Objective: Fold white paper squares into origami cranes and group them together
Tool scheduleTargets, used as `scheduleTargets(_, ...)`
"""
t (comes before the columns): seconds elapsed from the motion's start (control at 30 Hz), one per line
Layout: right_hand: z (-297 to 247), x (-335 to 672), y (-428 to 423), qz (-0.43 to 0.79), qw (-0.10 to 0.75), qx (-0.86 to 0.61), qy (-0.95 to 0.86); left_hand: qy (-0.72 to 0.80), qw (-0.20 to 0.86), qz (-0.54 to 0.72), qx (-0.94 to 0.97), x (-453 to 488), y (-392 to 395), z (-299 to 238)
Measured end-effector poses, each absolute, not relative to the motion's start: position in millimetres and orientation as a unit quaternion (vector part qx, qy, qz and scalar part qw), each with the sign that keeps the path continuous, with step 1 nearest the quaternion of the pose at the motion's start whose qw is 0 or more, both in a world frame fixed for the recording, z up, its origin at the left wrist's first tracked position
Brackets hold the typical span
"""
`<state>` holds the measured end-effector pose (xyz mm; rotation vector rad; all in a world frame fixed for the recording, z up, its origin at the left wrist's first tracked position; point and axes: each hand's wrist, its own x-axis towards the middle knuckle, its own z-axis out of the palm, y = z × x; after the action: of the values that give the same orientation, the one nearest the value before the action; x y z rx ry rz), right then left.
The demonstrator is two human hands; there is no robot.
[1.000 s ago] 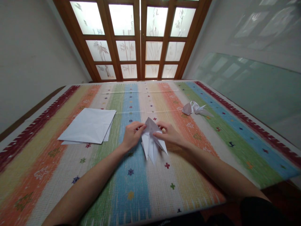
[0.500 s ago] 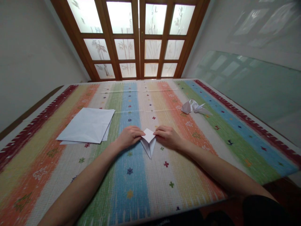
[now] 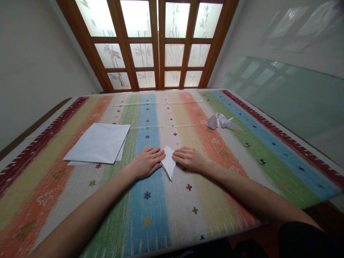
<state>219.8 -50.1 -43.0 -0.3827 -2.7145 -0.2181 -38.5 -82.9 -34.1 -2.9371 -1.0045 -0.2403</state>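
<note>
Left hand [image 3: 147,163] and right hand [image 3: 189,158] lie palm down, facing each other across a small kite-shaped piece of folded white paper [image 3: 169,163]. It sits between the fingertips, its long, narrow point toward the wearer and its blunter corner facing away. On the left hand, the fingers are extended and rest along the near side edge of the paper, with the thumb lower down beside them. On the right hand, the fingers lie close together, their tips at the opposite edge; the thumb is hidden, so I cannot tell whether it pinches the paper.

Beyond the left hand and farther left is a loose stack of white paper sheets [image 3: 98,143], the lower one peeking out askew. Beyond the right hand and off to its right stands a white origami crane [image 3: 221,122]. Under both hands spreads a striped tablecloth [image 3: 177,218]; far ahead of them are wooden doors with frosted panes [image 3: 158,64].
</note>
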Motion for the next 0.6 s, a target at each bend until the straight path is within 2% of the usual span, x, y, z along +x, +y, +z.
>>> scheduleTargets(0.3, -51.3, 204.8, -69.6, -0.111, 0.224, -0.048, -0.967, -0.363, -0.029, -0.002, -0.931, -41.1, -91.9, -31.8)
scheduleTargets(0.47, -54.2, 207.0, -70.2, -0.069, 0.225, -0.059, -0.97, -0.355, -0.062, 0.028, -0.932, -46.0, -94.5, -33.2)
scheduleTargets(0.6, -51.5, 206.3, -71.5, 0.001, 0.272, -0.096, -0.957, -0.351, -0.061, -0.016, -0.934, -49.2, -95.9, -36.0)
